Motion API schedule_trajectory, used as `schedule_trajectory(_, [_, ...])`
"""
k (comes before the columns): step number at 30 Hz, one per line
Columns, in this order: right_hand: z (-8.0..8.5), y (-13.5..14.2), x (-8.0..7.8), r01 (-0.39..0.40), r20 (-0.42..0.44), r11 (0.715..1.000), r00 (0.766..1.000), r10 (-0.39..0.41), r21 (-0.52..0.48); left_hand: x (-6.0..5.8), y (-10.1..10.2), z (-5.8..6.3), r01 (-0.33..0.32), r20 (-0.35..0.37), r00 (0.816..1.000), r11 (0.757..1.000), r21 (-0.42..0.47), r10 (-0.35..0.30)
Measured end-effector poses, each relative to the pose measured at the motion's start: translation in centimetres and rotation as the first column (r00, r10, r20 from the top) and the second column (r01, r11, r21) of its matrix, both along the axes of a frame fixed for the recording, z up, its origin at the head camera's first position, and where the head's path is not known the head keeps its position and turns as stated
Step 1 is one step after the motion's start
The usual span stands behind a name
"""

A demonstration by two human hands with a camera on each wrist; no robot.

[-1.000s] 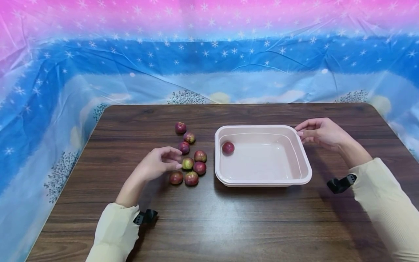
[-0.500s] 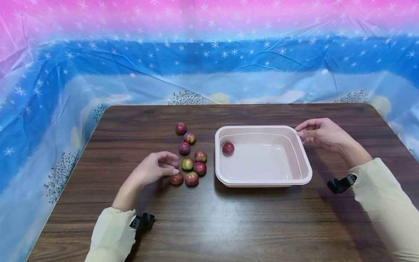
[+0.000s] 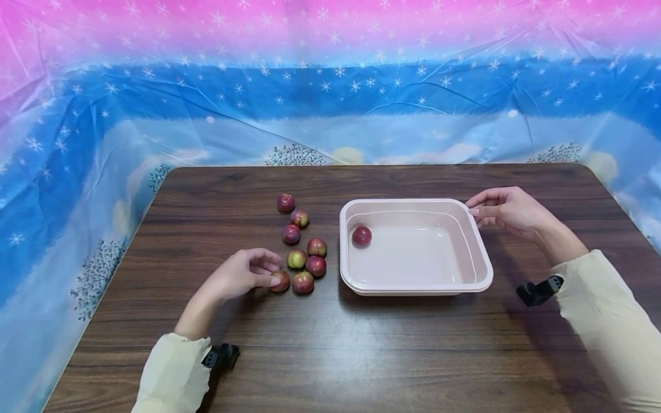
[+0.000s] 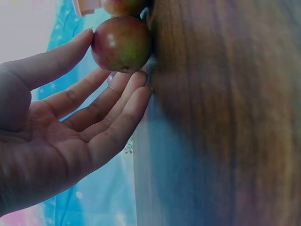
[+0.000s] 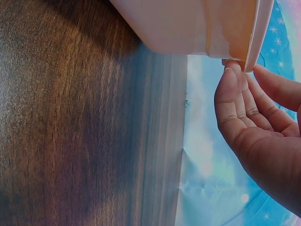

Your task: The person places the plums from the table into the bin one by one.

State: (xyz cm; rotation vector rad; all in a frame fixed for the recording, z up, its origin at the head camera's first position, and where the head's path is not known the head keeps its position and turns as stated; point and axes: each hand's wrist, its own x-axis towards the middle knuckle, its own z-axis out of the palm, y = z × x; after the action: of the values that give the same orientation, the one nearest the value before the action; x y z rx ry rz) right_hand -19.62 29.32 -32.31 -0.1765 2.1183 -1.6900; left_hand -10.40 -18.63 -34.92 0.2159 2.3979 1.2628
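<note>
In the head view my left hand (image 3: 241, 277) is at the near-left plum (image 3: 282, 281) of a loose group on the table. Its thumb touches that red-green plum (image 4: 122, 44) in the left wrist view, while the other fingers spread loosely behind and below it, not closed round it. My right hand (image 3: 512, 212) pinches the far right corner of a pale pink plastic basin (image 3: 418, 252) between thumb and fingers. The right wrist view shows this grip on the basin's rim (image 5: 256, 40). One dark red plum (image 3: 361, 236) lies inside the basin, near its left wall.
Several more plums sit between the left hand and the basin, among them a greenish one (image 3: 296, 258) and a front one (image 3: 303, 283). They stand on a brown wooden table (image 3: 361, 355). A snowflake-patterned cloth (image 3: 330, 86) hangs behind it.
My left hand has moved toward me and slightly left, from beside the greenish plum to the near-left plum. The right hand stays on the basin.
</note>
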Motion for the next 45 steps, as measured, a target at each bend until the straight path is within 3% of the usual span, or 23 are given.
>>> schedule_trajectory(29, [0.0, 0.0, -0.1, 0.006, -0.009, 1.000, 1.000, -0.006, -0.008, -0.3, -0.1, -0.1, -0.011, 0.026, 1.000, 1.000, -0.009, 0.011])
schedule_trajectory(45, [0.0, 0.1, 0.0, -0.002, -0.019, 1.000, 1.000, 0.002, 0.011, -1.1, -0.7, 1.8, -0.003, -0.044, 0.999, 1.000, -0.030, 0.001])
